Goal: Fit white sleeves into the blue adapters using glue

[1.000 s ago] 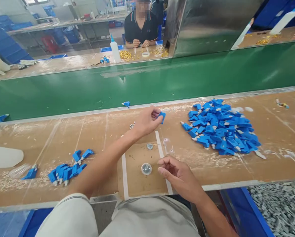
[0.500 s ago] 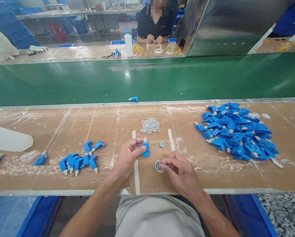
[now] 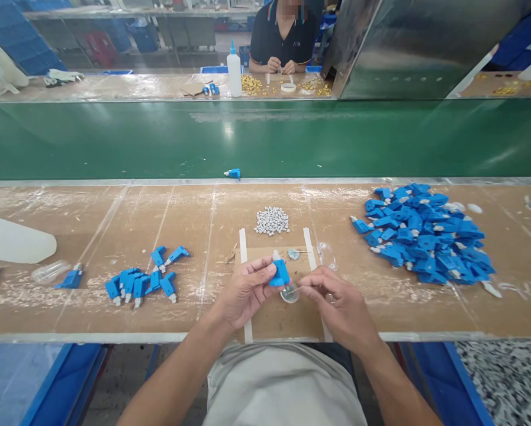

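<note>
My left hand point(image 3: 251, 290) is closed on a blue plastic part point(image 3: 280, 273) with a whitish tip pointing up and away. Just below that part sits a small round clear dish point(image 3: 290, 293) on the cardboard mat. My right hand point(image 3: 336, 302) pinches a thin stick point(image 3: 295, 289), its end over the dish; what is on the end is too small to tell. Beyond the hands lies a pile of small grey pieces point(image 3: 272, 220). A greyish lump with a thin stick in it point(image 3: 293, 254) rests between two white tape strips.
To the right is a large heap of blue parts point(image 3: 425, 234); a smaller group point(image 3: 141, 283) lies left. A white bottle point(image 3: 16, 238) lies at the left edge. Beyond runs a green conveyor belt point(image 3: 265, 139) bearing one blue part point(image 3: 233, 173). A person point(image 3: 283, 41) works opposite.
My left hand has brought the blue part right, close beside the dish. My right hand has drawn back slightly to the right, showing the stick. The part on the belt has shifted left.
</note>
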A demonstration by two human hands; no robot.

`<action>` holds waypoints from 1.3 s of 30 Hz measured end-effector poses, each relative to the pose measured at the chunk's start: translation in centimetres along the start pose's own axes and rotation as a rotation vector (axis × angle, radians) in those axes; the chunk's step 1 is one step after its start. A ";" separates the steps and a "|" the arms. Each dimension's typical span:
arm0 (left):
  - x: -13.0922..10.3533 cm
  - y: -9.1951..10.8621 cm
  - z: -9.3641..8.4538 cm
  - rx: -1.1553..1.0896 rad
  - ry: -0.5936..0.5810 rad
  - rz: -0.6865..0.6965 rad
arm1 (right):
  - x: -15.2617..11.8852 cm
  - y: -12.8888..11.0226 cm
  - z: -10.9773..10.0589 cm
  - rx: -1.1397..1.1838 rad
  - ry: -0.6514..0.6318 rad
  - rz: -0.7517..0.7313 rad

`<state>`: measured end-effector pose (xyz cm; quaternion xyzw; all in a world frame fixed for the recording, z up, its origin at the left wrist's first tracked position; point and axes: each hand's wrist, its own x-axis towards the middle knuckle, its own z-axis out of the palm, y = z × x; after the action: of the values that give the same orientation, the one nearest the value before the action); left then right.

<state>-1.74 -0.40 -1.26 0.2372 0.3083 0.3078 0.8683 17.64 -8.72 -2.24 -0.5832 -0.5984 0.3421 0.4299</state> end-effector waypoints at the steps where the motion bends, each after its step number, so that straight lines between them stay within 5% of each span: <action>1: -0.1 -0.2 0.1 -0.001 -0.024 -0.024 | 0.1 0.0 -0.5 0.058 0.038 0.054; 4: -0.2 -0.6 0.3 -0.004 -0.089 -0.074 | 0.4 -0.1 -1.6 0.230 0.140 0.155; 8: 0.0 -0.9 0.7 -0.005 -0.104 -0.125 | 0.7 -1.0 -1.8 0.347 0.235 0.107; 14: 0.1 -1.1 1.0 0.001 -0.103 -0.150 | 1.1 -2.9 -1.4 0.159 0.333 0.005; 33: 0.2 -1.0 1.0 0.049 -0.103 -0.115 | 1.6 -3.5 -1.6 -0.283 0.141 -0.312; 39: 0.2 -0.9 0.9 0.073 -0.099 -0.081 | 1.7 -3.5 -1.3 -0.236 0.102 -0.310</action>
<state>-0.63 -1.12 -1.26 0.2708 0.2853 0.2491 0.8850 17.51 -7.47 1.69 -0.5469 -0.6946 0.1693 0.4357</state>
